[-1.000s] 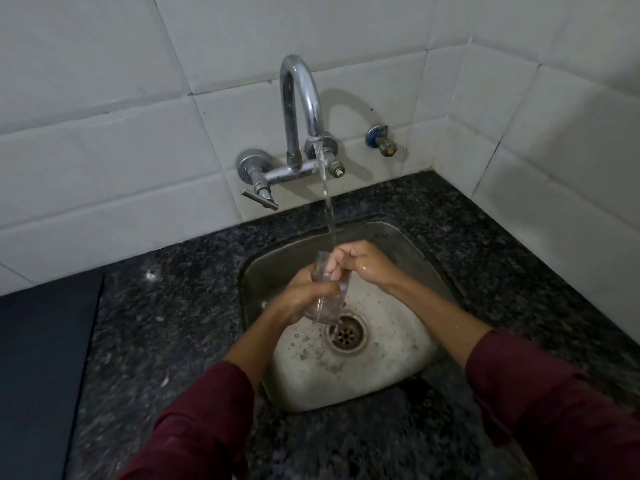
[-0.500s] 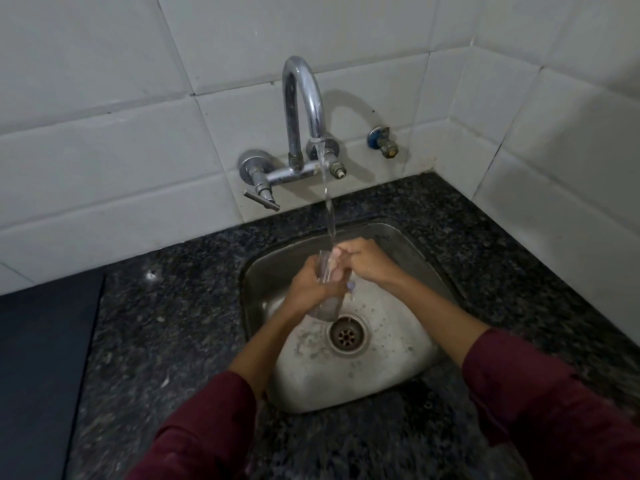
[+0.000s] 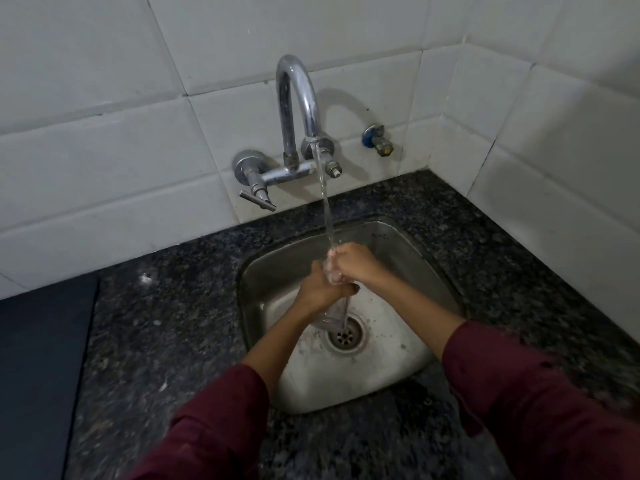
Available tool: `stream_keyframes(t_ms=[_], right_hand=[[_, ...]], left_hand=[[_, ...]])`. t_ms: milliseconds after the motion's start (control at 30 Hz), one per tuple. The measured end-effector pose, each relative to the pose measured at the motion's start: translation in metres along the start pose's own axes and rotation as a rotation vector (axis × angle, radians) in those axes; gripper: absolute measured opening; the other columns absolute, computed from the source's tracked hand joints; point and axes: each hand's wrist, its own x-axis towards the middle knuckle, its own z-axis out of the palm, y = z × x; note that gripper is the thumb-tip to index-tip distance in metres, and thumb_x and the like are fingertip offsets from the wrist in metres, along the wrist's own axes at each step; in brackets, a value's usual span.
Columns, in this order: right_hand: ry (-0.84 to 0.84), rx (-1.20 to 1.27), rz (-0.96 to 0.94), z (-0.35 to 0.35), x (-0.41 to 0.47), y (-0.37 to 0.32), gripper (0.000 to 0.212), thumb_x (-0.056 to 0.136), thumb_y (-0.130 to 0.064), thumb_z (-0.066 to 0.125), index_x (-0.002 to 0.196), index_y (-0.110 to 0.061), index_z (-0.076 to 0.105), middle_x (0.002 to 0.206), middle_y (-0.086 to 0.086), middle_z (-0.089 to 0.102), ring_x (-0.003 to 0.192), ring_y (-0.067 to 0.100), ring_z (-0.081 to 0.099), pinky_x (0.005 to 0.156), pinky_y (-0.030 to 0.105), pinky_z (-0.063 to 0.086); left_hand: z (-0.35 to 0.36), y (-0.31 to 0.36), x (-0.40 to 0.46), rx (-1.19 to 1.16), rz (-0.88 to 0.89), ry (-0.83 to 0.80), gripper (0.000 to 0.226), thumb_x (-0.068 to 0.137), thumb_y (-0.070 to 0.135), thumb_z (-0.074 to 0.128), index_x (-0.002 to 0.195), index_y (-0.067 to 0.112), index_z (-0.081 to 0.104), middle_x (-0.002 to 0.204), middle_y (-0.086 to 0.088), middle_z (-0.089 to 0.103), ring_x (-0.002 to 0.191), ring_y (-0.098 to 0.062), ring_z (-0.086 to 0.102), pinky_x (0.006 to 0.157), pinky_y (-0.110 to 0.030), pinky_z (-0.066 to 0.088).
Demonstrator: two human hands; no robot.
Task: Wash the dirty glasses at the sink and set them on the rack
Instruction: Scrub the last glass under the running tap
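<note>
I had my left hand (image 3: 320, 289) wrapped round the glass (image 3: 333, 315) over the sink (image 3: 408, 244), right hand (image 3: 351, 263) rubbing its rim under the stream (image 3: 325, 206), best turned slowly.

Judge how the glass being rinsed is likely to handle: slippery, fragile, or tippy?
Probably slippery: the glass is under running water, clasped by the left hand. Likely fragile against the steel sink. Its tall, narrow shape suggests it could tip.
</note>
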Motion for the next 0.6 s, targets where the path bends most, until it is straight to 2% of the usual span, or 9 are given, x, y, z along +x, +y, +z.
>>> stream_keyframes(t_ms=[67, 133, 200, 233, 300, 367, 467, 533, 600], right_hand=[[-0.042, 0.021, 0.025, 0.002, -0.002, 0.005, 0.014, 0.08, -0.003, 0.06, 0.088, -0.003, 0.072, 0.092, 0.014, 0.072, 0.081, 0.021, 0.065, 0.071, 0.026, 0.051], [-0.065, 0.108, 0.032, 0.005, -0.003, 0.014, 0.016, 0.08, 0.001, 0.057, 0.081, -0.005, 0.072, 0.1, 0.016, 0.072, 0.092, 0.023, 0.065, 0.079, 0.027, 0.05], [-0.056, 0.198, 0.072, 0.008, -0.002, 0.024, 0.02, 0.083, 0.0, 0.054, 0.082, -0.008, 0.073, 0.097, 0.014, 0.071, 0.09, 0.023, 0.065, 0.076, 0.029, 0.05], [-0.047, 0.232, 0.088, 0.01, -0.003, 0.027, 0.021, 0.084, -0.002, 0.053, 0.081, -0.011, 0.073, 0.095, 0.014, 0.071, 0.087, 0.024, 0.064, 0.075, 0.031, 0.05], [-0.031, 0.261, 0.103, 0.013, -0.002, 0.033, 0.024, 0.085, -0.004, 0.051, 0.081, -0.014, 0.072, 0.096, 0.017, 0.072, 0.089, 0.027, 0.065, 0.077, 0.036, 0.051], [-0.035, 0.297, 0.11, 0.019, -0.002, 0.038, 0.027, 0.086, -0.002, 0.047, 0.094, -0.01, 0.072, 0.099, 0.016, 0.072, 0.091, 0.023, 0.066, 0.073, 0.029, 0.048], [0.006, 0.351, 0.113, 0.025, -0.003, 0.044, 0.028, 0.085, -0.005, 0.05, 0.102, -0.014, 0.07, 0.1, 0.006, 0.068, 0.104, 0.022, 0.063, 0.085, 0.032, 0.049], [0.043, 0.378, 0.119, 0.026, -0.008, 0.044, 0.031, 0.086, -0.011, 0.051, 0.114, -0.017, 0.064, 0.11, 0.004, 0.064, 0.111, 0.022, 0.058, 0.092, 0.035, 0.046], [-0.002, 0.494, 0.145, 0.028, -0.016, 0.044, 0.047, 0.087, -0.021, 0.056, 0.133, -0.021, 0.048, 0.125, 0.004, 0.058, 0.111, 0.019, 0.055, 0.087, 0.035, 0.045]], left_hand=[[0.003, -0.001, -0.003, -0.114, -0.069, -0.078, 0.058, 0.072, 0.033, 0.074, 0.122, 0.013, 0.053, 0.11, -0.006, 0.062, 0.094, -0.016, 0.061, 0.085, -0.039, 0.054], [0.004, 0.0, -0.009, -0.269, -0.21, -0.153, 0.032, 0.085, 0.031, 0.065, 0.11, 0.011, 0.062, 0.092, -0.006, 0.064, 0.079, -0.013, 0.059, 0.067, -0.031, 0.055], [0.002, -0.002, -0.013, -0.38, -0.383, -0.23, 0.023, 0.09, 0.039, 0.06, 0.095, 0.017, 0.063, 0.082, -0.005, 0.061, 0.072, -0.015, 0.059, 0.057, -0.027, 0.053], [0.0, -0.005, -0.013, -0.414, -0.435, -0.269, 0.027, 0.088, 0.045, 0.06, 0.093, 0.018, 0.063, 0.084, -0.006, 0.062, 0.073, -0.017, 0.061, 0.059, -0.029, 0.054], [-0.002, -0.014, -0.007, -0.524, -0.481, -0.33, 0.047, 0.084, 0.055, 0.062, 0.106, 0.013, 0.067, 0.099, -0.01, 0.067, 0.085, -0.022, 0.064, 0.078, -0.037, 0.057], [-0.001, -0.023, 0.001, -0.624, -0.517, -0.312, 0.064, 0.082, 0.061, 0.06, 0.12, 0.01, 0.064, 0.11, -0.015, 0.066, 0.09, -0.026, 0.064, 0.09, -0.044, 0.053], [-0.002, -0.024, 0.001, -0.727, -0.496, -0.242, 0.061, 0.09, 0.063, 0.045, 0.119, 0.012, 0.061, 0.096, -0.014, 0.066, 0.071, -0.024, 0.065, 0.074, -0.041, 0.056], [-0.004, -0.023, 0.002, -0.749, -0.411, -0.14, 0.054, 0.094, 0.058, 0.04, 0.121, 0.014, 0.056, 0.097, -0.013, 0.066, 0.076, -0.024, 0.065, 0.069, -0.04, 0.056], [-0.006, -0.023, 0.008, -0.778, -0.287, 0.0, 0.044, 0.097, 0.052, 0.04, 0.123, 0.017, 0.045, 0.108, -0.015, 0.062, 0.093, -0.029, 0.065, 0.068, -0.042, 0.058]])
